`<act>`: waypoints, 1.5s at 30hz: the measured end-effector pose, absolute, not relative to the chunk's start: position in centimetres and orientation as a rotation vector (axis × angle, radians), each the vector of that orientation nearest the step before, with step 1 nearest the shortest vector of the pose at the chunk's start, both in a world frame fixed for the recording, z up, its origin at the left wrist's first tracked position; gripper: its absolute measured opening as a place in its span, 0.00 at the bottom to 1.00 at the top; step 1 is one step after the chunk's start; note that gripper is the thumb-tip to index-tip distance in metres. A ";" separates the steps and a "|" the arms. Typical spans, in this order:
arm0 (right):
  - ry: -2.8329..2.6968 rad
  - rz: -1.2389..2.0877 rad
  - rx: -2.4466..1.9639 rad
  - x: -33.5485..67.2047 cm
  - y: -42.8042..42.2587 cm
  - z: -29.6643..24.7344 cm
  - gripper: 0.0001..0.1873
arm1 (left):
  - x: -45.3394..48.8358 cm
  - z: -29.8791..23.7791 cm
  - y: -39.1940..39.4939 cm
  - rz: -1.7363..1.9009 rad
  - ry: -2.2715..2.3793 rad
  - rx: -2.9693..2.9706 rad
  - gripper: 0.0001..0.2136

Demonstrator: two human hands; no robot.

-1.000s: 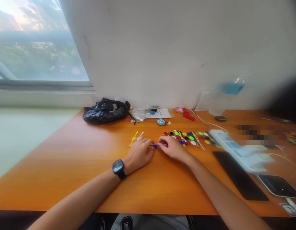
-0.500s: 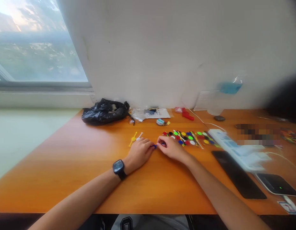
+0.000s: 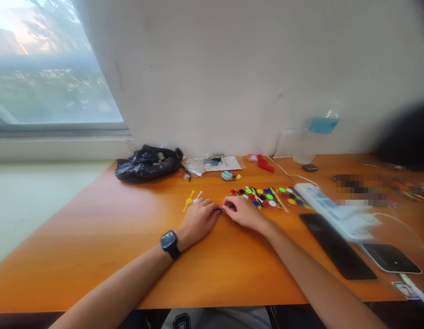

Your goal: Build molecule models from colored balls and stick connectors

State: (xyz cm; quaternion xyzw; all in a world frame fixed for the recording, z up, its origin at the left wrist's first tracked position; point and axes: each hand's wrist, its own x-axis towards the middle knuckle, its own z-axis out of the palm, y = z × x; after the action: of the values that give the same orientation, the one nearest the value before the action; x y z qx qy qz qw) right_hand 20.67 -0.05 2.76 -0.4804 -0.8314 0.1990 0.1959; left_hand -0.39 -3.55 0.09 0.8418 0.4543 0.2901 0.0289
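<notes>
My left hand [image 3: 200, 216] rests low over the table with its fingertips closed on a small blue plastic piece [image 3: 218, 210]. Facing it, my right hand [image 3: 242, 210] pinches at the right end of the same piece, thumb and finger together. Fingers cover much of it, so its full shape is hidden. Just beyond my left hand lie a yellow stick with a round disc [image 3: 189, 201] and a white one [image 3: 197, 198] partly behind the fingers. Past my right hand, several coloured discs and sticks [image 3: 269, 197] are spread in rows.
A white power strip [image 3: 330, 210], a black phone-like slab [image 3: 338, 246] and a black-topped device [image 3: 392, 258] lie on the right. Along the wall are a black plastic bag [image 3: 146, 164], a round striped case [image 3: 227, 175] and a red object [image 3: 265, 164].
The camera view has shifted slightly. Both hands stay together at the blue piece, with only slight finger movement.
</notes>
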 end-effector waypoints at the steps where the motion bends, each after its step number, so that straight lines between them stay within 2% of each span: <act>1: -2.332 0.553 -1.346 20.7 0.0 2.7 0.08 | -0.4 0.1 -3.6 0.898 1.403 2.597 0.08; 12: -2.357 0.529 -1.357 20.5 -0.3 3.2 0.06 | -0.2 0.9 -3.8 0.885 1.355 2.612 0.11; 29: -2.196 0.471 -1.311 20.8 0.0 3.3 0.08 | -0.2 0.4 -3.9 0.928 1.399 2.566 0.06; 34: -2.046 0.494 -1.308 20.8 0.0 3.8 0.15 | -1.1 0.8 -3.8 1.060 1.424 2.502 0.13; 37: -2.064 0.565 -1.314 20.7 -0.1 3.9 0.23 | -1.5 1.1 -3.8 1.114 1.439 2.453 0.14; 40: -2.126 0.778 -1.251 20.6 -0.2 4.0 0.30 | -1.5 1.3 -3.8 1.121 1.433 2.438 0.13; 45: -2.028 0.799 -1.184 20.6 -0.1 4.2 0.31 | -1.3 1.4 -4.0 1.100 1.441 2.439 0.12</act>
State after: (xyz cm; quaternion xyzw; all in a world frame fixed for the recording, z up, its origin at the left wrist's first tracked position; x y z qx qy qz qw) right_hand 20.61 -0.06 4.19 -0.4517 -0.7732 0.3046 0.3246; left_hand -1.32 -4.00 1.41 0.8016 0.4735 0.3615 0.0514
